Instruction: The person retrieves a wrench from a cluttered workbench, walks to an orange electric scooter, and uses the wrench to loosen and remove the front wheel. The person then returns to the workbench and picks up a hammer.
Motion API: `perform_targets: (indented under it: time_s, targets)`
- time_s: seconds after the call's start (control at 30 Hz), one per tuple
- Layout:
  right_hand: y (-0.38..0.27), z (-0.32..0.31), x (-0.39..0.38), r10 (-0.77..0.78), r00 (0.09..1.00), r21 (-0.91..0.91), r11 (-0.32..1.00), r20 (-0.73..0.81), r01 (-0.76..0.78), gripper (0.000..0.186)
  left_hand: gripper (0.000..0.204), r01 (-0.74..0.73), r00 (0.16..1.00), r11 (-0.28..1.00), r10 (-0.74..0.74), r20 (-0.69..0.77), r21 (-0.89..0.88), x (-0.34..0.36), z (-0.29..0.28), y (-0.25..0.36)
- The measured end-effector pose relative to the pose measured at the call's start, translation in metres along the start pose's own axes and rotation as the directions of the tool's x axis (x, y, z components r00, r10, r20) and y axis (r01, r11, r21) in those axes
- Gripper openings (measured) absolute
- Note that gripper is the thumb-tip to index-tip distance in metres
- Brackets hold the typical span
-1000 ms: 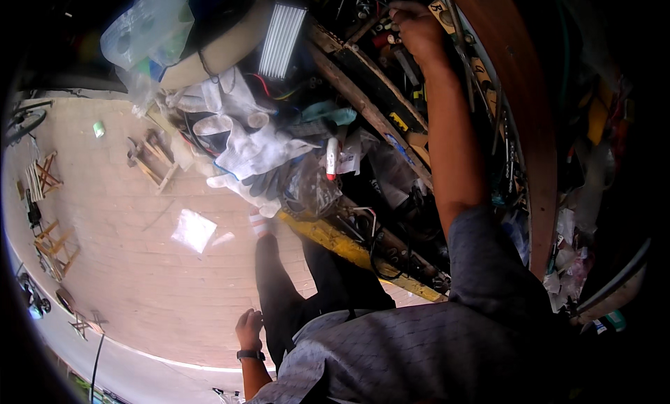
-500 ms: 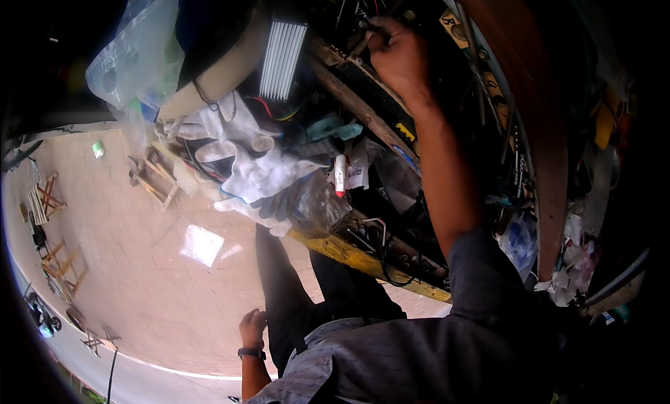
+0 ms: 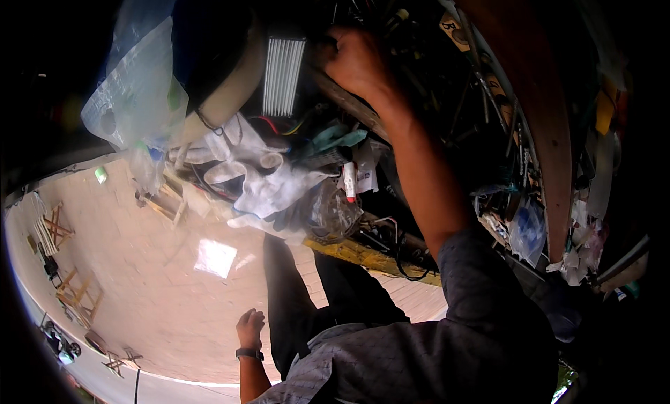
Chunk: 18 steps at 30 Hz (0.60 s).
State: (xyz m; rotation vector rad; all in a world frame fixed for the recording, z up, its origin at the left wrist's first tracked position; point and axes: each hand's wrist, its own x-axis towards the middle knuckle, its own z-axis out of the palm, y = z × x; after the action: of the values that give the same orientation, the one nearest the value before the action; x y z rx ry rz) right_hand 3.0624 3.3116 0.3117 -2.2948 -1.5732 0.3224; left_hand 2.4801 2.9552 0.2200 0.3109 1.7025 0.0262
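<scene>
My right hand (image 3: pixel 354 63) reaches over a dark, cluttered compartment, its fingers curled closed. What they hold, if anything, is lost in the shadow. Right beside it stands a silver finned metal block (image 3: pixel 284 77), with red and yellow wires (image 3: pixel 276 127) below. A wooden strip (image 3: pixel 352 105) runs under my right wrist. White work gloves (image 3: pixel 269 184) lie in a heap nearer to me, next to a white tube with a red tip (image 3: pixel 350 182). Low by my leg hangs my left hand (image 3: pixel 250 328), loosely open with nothing visible in it and a black band on the wrist.
A yellow worn edge (image 3: pixel 370 259) borders the clutter near my legs. Clear plastic bags (image 3: pixel 132 90) hang at the upper left. A curved brown panel (image 3: pixel 537 125) rises on the right, with a blue-white plastic bag (image 3: pixel 528 231) beside it. Wooden stools (image 3: pixel 78 292) stand on the paved floor.
My right hand has moved left, from the dark tools toward the finned metal block. My left hand stays low by my leg. The whole view has shifted slightly.
</scene>
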Motion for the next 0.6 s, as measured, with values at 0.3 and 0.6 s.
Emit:
perform_targets:
  time_s: [0.3, 0.6]
  targets:
    - [0.003, -0.007, 0.012, 0.070, 0.984, 0.031, 0.997, 0.163, -0.076, 0.031, 0.037, -0.019, 0.998, 0.998, 0.016, 0.054, 0.058, 0.017, -0.013, 0.014]
    - [-0.008, -0.010, 0.021, -0.129, 0.961, 0.055, 0.991, 0.243, 0.120, 0.024, 0.040, -0.019, 0.995, 0.989, 0.005, 0.095, 0.148, 0.027, -0.014, 0.018]
